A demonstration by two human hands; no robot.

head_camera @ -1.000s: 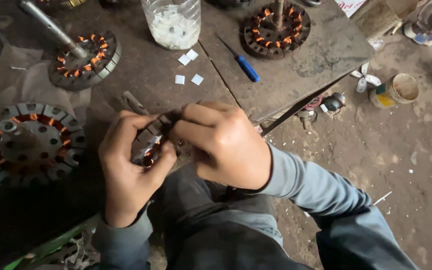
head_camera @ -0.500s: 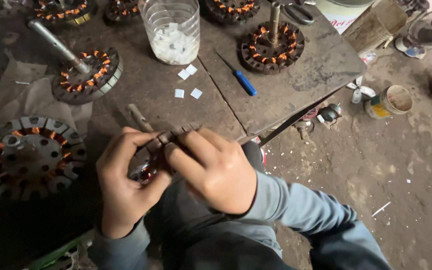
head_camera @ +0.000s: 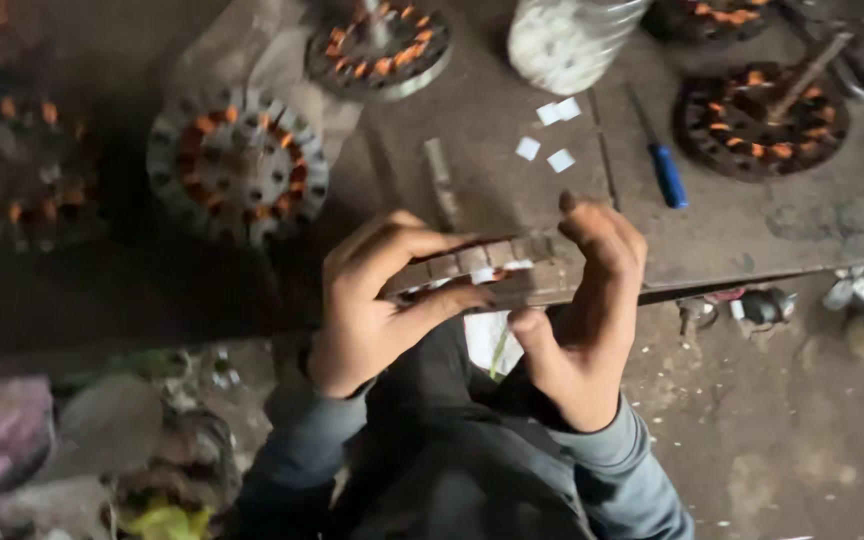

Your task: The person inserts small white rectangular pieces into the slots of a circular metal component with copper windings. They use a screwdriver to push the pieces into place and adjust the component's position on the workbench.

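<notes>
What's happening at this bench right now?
A person holds a slotted round metal core edge-on between both hands: left hand on its left side, right hand on its right, over their lap. On the dark worktable beyond lie several similar cores wound with copper wire, a blue-handled screwdriver, small white paper slips and a clear jar.

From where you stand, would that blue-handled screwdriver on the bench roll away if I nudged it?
Probably a little. The blue-handled screwdriver lies flat on the metal bench, and its handle looks rounded, so a sideways push may roll it. It seems stiff and light. The small white paper squares nearby would likely just slide or flutter.
</notes>
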